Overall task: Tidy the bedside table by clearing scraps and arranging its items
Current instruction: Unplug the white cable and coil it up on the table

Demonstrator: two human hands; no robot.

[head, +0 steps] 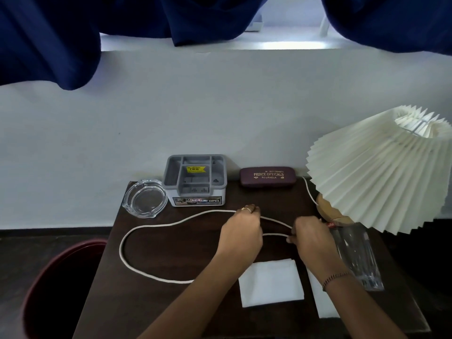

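On the dark desk (151, 302), a white cord (137, 230) lies in a long loop, its long axis running left to right, the bend pointing toward the desk's left edge. Left hand (241, 231) is closed on the cord's far strand; right hand (310, 237) pinches both strands near the lamp (376, 167). A glass ashtray (144, 199), grey organizer (195, 181) and spectacle case (268, 176) line the back edge. Bare desk lies open inside the loop; a white napkin (270, 282) sits near the front.
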